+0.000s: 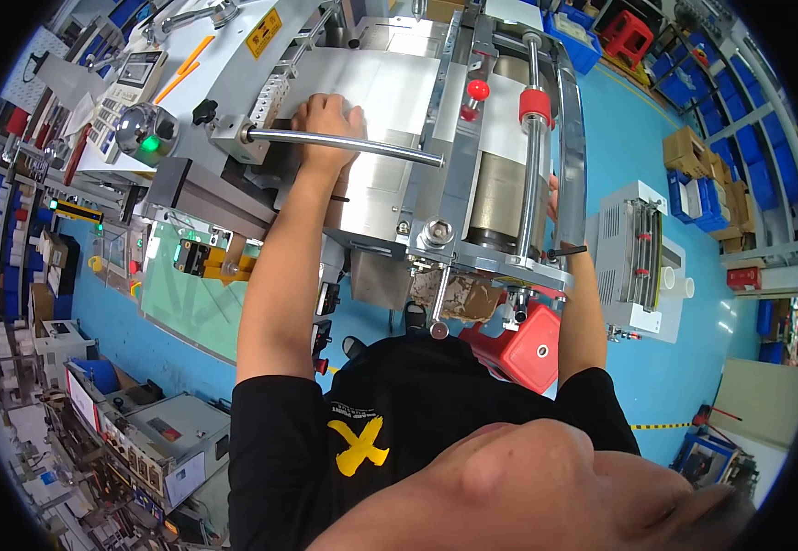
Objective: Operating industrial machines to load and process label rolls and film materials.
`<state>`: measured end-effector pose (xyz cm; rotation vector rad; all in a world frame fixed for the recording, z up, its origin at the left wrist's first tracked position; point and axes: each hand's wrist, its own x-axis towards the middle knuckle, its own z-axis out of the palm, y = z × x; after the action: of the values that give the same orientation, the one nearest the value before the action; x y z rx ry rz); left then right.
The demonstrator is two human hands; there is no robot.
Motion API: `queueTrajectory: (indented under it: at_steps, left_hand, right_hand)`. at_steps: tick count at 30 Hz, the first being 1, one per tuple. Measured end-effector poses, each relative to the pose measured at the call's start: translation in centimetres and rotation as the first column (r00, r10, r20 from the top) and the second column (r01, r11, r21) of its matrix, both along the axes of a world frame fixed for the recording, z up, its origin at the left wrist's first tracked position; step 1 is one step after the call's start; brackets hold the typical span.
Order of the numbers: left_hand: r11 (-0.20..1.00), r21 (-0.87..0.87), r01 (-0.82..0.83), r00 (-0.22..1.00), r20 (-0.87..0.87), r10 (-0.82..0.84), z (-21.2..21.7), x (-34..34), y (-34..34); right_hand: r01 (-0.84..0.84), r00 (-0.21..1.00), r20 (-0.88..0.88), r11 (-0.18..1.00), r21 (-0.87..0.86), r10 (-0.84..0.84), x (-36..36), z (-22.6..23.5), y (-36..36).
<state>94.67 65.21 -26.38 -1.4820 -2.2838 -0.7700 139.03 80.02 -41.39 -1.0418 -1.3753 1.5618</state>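
My left hand [326,129] lies on a smooth white sheet [390,92] on the flat metal bed [371,197] of a machine. Its fingers are spread and point away from me, beside a perforated metal guide [270,96]. A steel rod [362,143] crosses above the wrist. My right arm reaches along the outside of the machine's right side frame [572,156]. Of my right hand [553,196] only a sliver shows behind that frame; its grip is hidden. Between the hands are a metal roller [498,197] and a lever with a red ball knob [478,90].
A red collar [535,106] sits on a shaft above the roller. At left stand a chrome dome [146,130] and a calculator-like keypad [110,119]. A red stool [528,344] is under the machine, with a grey machine [633,262] on the blue floor at right.
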Motion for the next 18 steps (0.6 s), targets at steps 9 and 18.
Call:
queueTrajectory:
  at_steps: [9, 18]
  left_hand:
    - [1.0, -0.021, -0.002, 1.0, 0.022, 0.002, 0.2, 0.1, 0.0]
    - [1.0, 0.007, -0.005, 1.0, 0.018, 0.005, 0.2, 0.1, -0.1]
  right_hand:
    - [0.058, 0.977, -0.193, 0.984, -0.17, -0.091, -2.7, 3.7, 1.9]
    - [0.032, 0.987, -0.152, 0.989, -0.145, -0.054, -1.7, 3.2, 1.3]
